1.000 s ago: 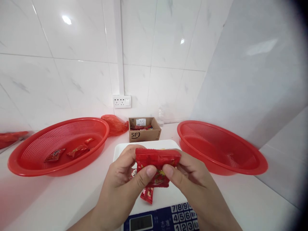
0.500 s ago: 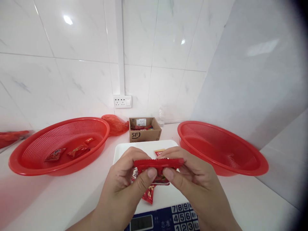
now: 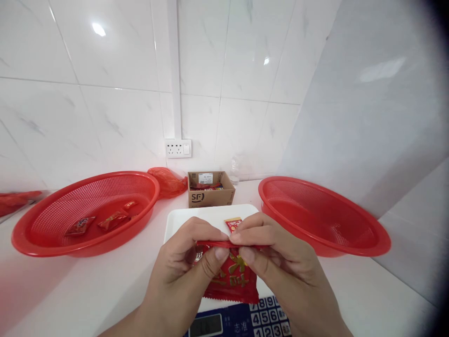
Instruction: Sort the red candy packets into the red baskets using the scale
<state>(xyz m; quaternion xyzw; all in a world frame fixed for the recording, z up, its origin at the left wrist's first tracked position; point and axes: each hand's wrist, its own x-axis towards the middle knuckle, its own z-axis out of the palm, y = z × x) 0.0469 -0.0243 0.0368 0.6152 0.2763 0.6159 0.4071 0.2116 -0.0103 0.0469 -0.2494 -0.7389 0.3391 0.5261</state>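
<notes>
Both my hands pinch one red snack packet by its upper edge, thumbs in front and fingers behind. My left hand grips the left part of that edge and my right hand the right part, close together at the middle. Gold characters on the packet face me as it hangs over a digital scale. The scale's white pan lies behind the hands, and its blue keypad panel shows below. Another red packet with a yellow edge rests on the pan, partly covered by my right fingers.
At the left stands a red basket holding several red packets. A second red basket is at the right. Along the wall are a cardboard box with packets inside, a red plastic bag and a clear bottle.
The packet has tipped down, so its front with gold characters now hangs in view. My right fingers have moved in toward the middle of its upper edge.
</notes>
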